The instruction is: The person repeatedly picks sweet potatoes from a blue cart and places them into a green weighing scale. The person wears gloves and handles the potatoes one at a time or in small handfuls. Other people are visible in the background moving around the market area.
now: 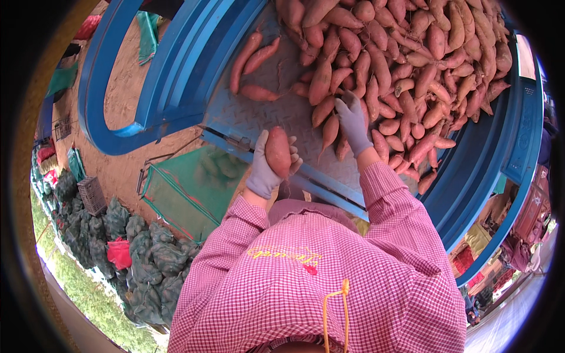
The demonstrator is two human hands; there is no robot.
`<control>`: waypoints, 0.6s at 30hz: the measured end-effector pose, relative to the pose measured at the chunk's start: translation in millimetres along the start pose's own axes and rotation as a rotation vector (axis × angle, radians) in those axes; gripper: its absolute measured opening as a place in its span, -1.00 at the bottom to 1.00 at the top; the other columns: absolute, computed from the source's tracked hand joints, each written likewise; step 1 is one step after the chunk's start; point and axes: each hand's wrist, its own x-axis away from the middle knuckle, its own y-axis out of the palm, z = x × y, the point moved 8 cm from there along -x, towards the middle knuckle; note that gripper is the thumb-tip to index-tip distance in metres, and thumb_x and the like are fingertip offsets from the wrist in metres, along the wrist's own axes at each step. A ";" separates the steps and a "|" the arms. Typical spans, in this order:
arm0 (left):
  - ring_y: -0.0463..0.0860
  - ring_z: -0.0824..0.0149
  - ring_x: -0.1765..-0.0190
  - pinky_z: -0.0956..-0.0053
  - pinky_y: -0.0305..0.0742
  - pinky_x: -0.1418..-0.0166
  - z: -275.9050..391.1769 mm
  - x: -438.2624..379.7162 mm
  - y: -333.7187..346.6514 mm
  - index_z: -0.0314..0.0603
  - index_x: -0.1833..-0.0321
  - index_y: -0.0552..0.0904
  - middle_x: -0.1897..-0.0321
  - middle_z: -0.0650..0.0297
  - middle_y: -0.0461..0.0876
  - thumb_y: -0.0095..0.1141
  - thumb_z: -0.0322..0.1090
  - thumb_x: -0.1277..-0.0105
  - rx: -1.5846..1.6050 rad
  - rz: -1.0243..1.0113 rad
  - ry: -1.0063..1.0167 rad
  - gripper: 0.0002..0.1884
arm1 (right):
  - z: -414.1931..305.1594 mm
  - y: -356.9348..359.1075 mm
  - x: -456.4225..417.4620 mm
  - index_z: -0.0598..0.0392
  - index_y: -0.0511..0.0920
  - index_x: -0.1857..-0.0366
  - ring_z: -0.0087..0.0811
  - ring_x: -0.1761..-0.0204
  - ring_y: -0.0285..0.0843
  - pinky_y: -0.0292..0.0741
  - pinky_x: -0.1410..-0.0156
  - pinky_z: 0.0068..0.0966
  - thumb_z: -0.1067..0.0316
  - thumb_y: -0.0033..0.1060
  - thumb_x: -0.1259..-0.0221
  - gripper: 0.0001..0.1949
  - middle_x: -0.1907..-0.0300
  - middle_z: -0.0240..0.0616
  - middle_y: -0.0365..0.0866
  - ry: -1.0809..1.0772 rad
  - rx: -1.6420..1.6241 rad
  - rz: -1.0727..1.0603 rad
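Both hands wear light grey gloves. In my left hand (274, 159) is a plump reddish sweet potato (278, 150), held over the near edge of the blue metal truck bed (291, 119). My right hand (352, 117) reaches to the near left side of a big heap of sweet potatoes (397, 66), its fingers against them; whether it grips one cannot be told. Close to its left lies a pointed sweet potato (330, 131). Three slender sweet potatoes (260, 55) lie apart from the heap on the metal floor.
A green mesh bag (190, 185) with sweet potatoes inside hangs on a metal frame beside the bed's near left edge. Blue rails (145, 119) flank the bed. Filled dark mesh sacks (150, 260) line the ground at left, with a grey plastic crate (92, 195) among them.
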 end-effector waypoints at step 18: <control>0.68 0.07 0.08 -0.02 0.63 -0.23 55.5 -20.9 -53.1 -0.18 -0.15 0.60 0.12 0.13 0.67 0.36 0.24 -0.27 -0.020 0.258 0.193 -0.35 | -109.2 46.9 -132.9 0.12 0.43 -0.36 0.06 -0.28 0.56 0.53 -0.33 -0.16 0.03 0.32 -0.28 -0.37 -0.24 0.05 0.58 -0.389 0.473 0.131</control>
